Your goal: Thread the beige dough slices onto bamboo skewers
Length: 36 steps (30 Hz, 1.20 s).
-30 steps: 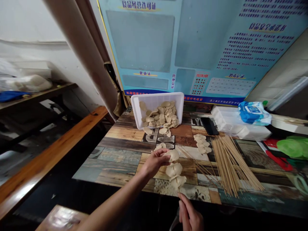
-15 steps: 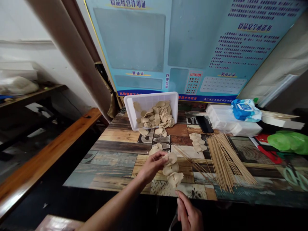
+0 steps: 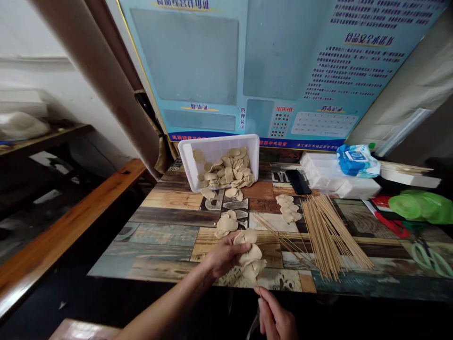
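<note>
My left hand (image 3: 223, 257) is closed on beige round slices (image 3: 252, 257) threaded on a thin bamboo skewer, near the front edge of the patterned table (image 3: 170, 226). My right hand (image 3: 276, 318) pinches the skewer's lower end just below the table edge. A small loose pile of slices (image 3: 226, 223) lies just beyond my left hand. A white tub (image 3: 219, 151), tipped toward me, spills more slices onto the table. A bundle of bare skewers (image 3: 329, 226) fans out to the right, with a short row of slices (image 3: 288, 208) beside it.
A black phone (image 3: 297, 182), white packets (image 3: 336, 179) and a blue wipes pack (image 3: 356, 160) sit at the back right. A green bag (image 3: 421, 208) lies at the far right. A blue notice board (image 3: 283, 71) stands behind. A wooden bench (image 3: 67, 231) runs along the left.
My left hand has slid the slices down the skewer toward my right hand, bunching them closer. The camera has shifted slightly, so the table sits lower and further left.
</note>
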{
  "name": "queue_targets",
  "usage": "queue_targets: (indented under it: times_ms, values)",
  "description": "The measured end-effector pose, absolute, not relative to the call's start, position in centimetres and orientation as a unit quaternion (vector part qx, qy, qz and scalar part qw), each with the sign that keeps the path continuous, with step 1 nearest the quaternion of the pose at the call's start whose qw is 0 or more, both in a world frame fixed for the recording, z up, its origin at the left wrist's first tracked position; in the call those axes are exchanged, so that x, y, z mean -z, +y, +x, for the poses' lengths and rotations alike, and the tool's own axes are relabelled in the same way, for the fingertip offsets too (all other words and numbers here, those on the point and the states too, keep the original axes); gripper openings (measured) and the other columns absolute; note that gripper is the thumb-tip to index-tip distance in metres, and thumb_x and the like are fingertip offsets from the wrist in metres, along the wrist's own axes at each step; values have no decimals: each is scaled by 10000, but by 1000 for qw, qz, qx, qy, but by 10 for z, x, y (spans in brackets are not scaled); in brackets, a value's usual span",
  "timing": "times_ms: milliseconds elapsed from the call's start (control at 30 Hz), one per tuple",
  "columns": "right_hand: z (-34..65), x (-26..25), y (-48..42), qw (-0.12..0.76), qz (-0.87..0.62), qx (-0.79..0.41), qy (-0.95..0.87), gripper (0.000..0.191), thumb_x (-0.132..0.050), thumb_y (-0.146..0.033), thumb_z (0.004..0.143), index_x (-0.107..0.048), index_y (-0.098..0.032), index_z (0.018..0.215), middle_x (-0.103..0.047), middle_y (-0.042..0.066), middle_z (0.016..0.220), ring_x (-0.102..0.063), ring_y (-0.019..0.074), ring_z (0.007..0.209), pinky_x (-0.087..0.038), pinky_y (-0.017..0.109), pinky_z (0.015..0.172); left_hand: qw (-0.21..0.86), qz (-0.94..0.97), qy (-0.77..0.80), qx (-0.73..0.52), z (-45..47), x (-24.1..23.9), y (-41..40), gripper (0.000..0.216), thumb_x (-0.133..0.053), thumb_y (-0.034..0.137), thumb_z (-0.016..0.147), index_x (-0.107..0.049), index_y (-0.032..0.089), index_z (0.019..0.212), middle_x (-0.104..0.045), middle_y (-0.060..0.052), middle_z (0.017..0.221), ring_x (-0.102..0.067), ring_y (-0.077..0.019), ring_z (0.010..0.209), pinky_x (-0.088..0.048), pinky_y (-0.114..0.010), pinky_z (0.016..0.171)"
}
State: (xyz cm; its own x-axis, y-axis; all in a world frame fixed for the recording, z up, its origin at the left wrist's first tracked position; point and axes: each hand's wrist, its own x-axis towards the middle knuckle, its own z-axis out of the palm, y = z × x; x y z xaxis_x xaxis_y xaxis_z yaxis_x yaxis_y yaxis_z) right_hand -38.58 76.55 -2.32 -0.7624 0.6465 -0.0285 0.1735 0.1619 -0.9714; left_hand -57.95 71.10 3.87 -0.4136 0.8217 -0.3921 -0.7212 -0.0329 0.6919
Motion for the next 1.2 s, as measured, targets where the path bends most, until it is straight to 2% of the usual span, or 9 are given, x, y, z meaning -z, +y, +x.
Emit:
queue_targets:
  times_ms: [133,233,300,467,700,867,967,1067,1200]
  values:
    - [-383,12,768,153,-296,-621,-710,589,-410,-611,876,-715,-135,1042,-451,-39,394,-445,94,372,-389,192,436,549,77,448,-702,-578,-42,707,486,-876,226,530,-633,145,943,-671,-14,788,-617,-118,649,-456,-200,566]
    - [-382,7,769,133,-304,-630,-702,608,-395,-616,878,-701,-121,1054,-431,-49,396,-420,91,377,-375,194,439,548,105,467,-686,-575,-48,705,539,-877,180,503,-635,159,984,-644,25,740,-558,-77,566,-372,-160,463]
    - [-382,6,768,139,-304,-621,-709,604,-399,-614,878,-703,-120,1046,-428,-51,396,-419,91,377,-381,193,441,547,102,469,-686,-573,-49,705,508,-875,186,510,-646,155,963,-640,26,725,-554,-74,563,-379,-158,469]
    - [-383,8,767,164,-295,-587,-736,583,-392,-607,888,-716,-140,1019,-430,-49,385,-433,90,361,-396,181,428,544,70,443,-709,-571,-43,707,339,-860,279,577,-676,123,817,-670,-42,733,-622,-129,672,-490,-232,663]
    - [-379,11,773,120,-270,-593,-749,556,-393,-575,901,-701,-135,1047,-435,-50,402,-455,96,380,-399,180,439,546,39,447,-707,-570,-36,706,368,-850,328,599,-671,118,843,-665,-53,756,-611,-129,643,-483,-230,614]
    - [-379,16,768,144,-290,-589,-741,552,-398,-572,902,-711,-133,1020,-406,-59,395,-425,89,370,-387,183,435,543,46,453,-705,-563,-31,705,367,-846,350,599,-656,117,809,-637,-28,718,-573,-104,606,-462,-221,610]
    - [-379,17,767,159,-286,-580,-746,561,-399,-584,897,-721,-138,1007,-423,-52,388,-438,90,360,-400,178,424,546,87,498,-668,-569,-33,701,416,-811,454,614,-669,124,825,-641,-34,730,-568,-117,612,-440,-223,580]
    - [-379,17,769,185,-284,-566,-752,570,-395,-594,895,-726,-145,1013,-443,-44,387,-452,92,355,-414,173,418,429,195,644,-603,-593,-35,695,394,-719,491,704,-707,154,909,-684,-69,840,-611,-183,742,-461,-261,646]
    - [-379,18,772,203,-287,-554,-755,575,-395,-602,891,-729,-151,1013,-448,-40,383,-452,95,345,-413,176,399,78,317,828,-456,-639,-23,687,265,-600,273,804,-701,191,1034,-666,-107,1033,-602,-230,890,-454,-349,824]
